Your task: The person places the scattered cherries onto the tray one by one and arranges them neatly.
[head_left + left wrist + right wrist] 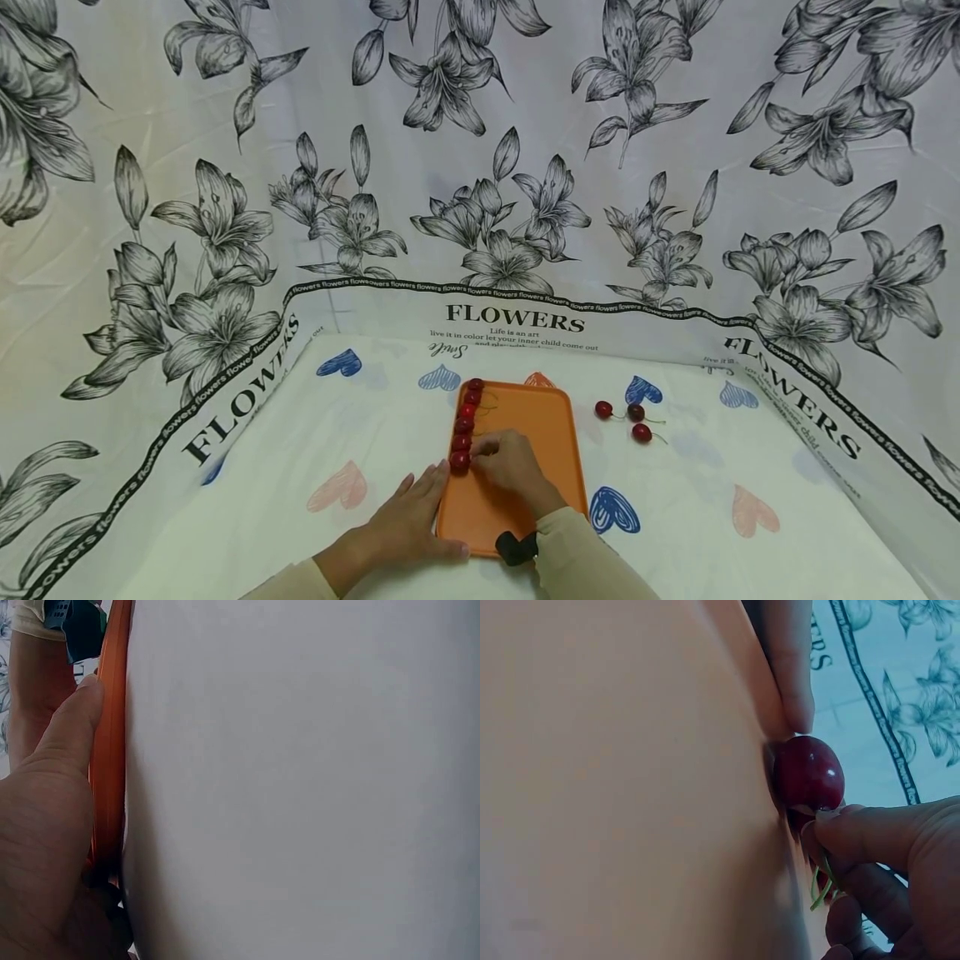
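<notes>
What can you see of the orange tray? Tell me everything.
The orange tray is a shallow rectangle with rounded corners and a low raised rim, plastic by its look. It lies flat on the white cloth, a short side toward the person. Six cherries line its left edge from the far corner. The left hand rests against its near left edge. The right hand is over it, pinching the row's nearest cherry.

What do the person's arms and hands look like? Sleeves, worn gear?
Beige sleeves end near the wrists. Left hand and right hand are ungloved. A dark, blocky device sits at the right cuff.
</notes>
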{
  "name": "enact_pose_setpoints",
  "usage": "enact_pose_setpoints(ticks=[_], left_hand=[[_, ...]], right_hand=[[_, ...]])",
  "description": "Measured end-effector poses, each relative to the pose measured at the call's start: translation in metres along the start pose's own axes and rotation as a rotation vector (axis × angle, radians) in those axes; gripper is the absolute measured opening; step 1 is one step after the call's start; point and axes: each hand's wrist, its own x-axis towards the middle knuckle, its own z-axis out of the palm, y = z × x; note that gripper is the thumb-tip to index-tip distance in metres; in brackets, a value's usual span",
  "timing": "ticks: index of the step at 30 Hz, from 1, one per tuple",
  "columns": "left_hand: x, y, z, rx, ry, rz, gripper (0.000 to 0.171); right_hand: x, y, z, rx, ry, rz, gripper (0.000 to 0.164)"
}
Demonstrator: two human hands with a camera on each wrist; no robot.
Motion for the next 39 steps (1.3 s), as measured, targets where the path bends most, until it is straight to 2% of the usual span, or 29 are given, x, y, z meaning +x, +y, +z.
enact_pose_setpoints(ticks=[9, 13, 16, 20, 27, 32, 35, 39], left_hand=[[0.001, -0.002, 0.002, -0.004, 0.000, -0.002, 0.125], [0.000, -0.002, 0.003, 0.003, -0.001, 0.002, 0.126], [0.000, -0.003, 0.003, 0.012, 0.002, 0.010, 0.126], [0.001, -0.004, 0.002, 0.015, 0.009, 0.015, 0.125], [0.001, -0.005, 0.002, 0.033, 0.025, 0.020, 0.126], [0.000, -0.005, 0.003, 0.035, 0.029, 0.020, 0.126], [0.000, -0.004, 0.003, 0.032, 0.031, 0.026, 0.126], [0.000, -0.004, 0.004, 0.033, 0.028, 0.028, 0.126]], right_hand=[[0.001, 0.002, 0.001, 0.014, -0.005, 0.002, 0.015], [0.001, 0.002, -0.002, 0.033, 0.011, -0.023, 0.008], [0.001, 0.000, -0.007, 0.068, 0.033, -0.062, 0.002], [0.003, -0.004, -0.018, 0.144, 0.046, -0.082, 0.005], [0.001, -0.030, -0.062, 0.262, 0.073, -0.036, 0.012], [0.000, -0.044, -0.102, 0.316, 0.114, -0.182, 0.011], [-0.003, -0.047, -0.126, 0.301, 0.147, -0.276, 0.011], [-0.015, -0.050, -0.157, 0.261, 0.213, -0.312, 0.012]])
